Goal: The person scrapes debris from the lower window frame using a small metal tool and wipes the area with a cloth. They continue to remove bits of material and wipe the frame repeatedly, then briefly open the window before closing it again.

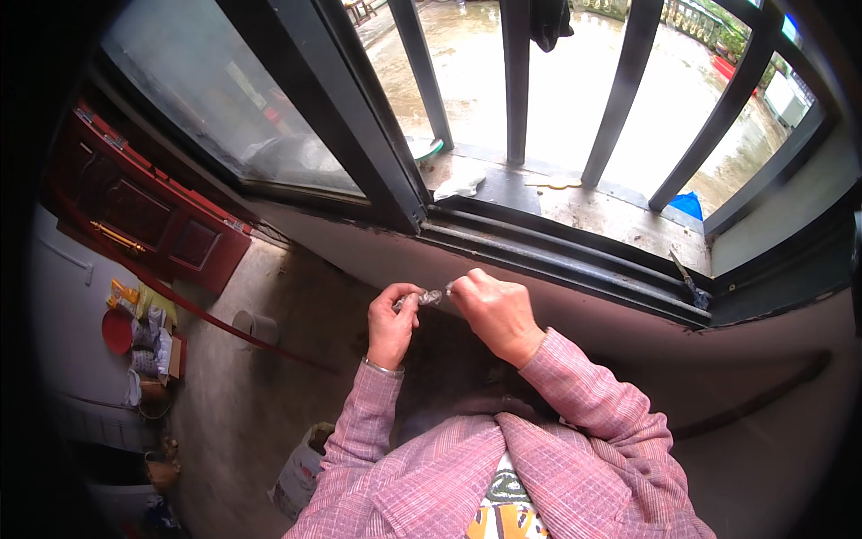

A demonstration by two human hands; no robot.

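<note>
Between the thumb and fingers of my left hand (393,325) is a small crumpled piece of clear plastic (428,297). Its free end sticks out to the right. My right hand (495,311) is level with it, a short gap away, and pinches a tiny whitish bit (449,288) at its fingertips; what that bit is cannot be made out. Both hands are in front of the wall, just below the dark metal track of a sliding window (539,259).
Dark bars (515,87) stand outside the window. On the sill lie a white plastic bag (460,186), a yellow strip (553,184) and scissors (688,279). A white bucket (256,328) and a sack (303,471) stand on the floor at left, near a dark red door (145,209).
</note>
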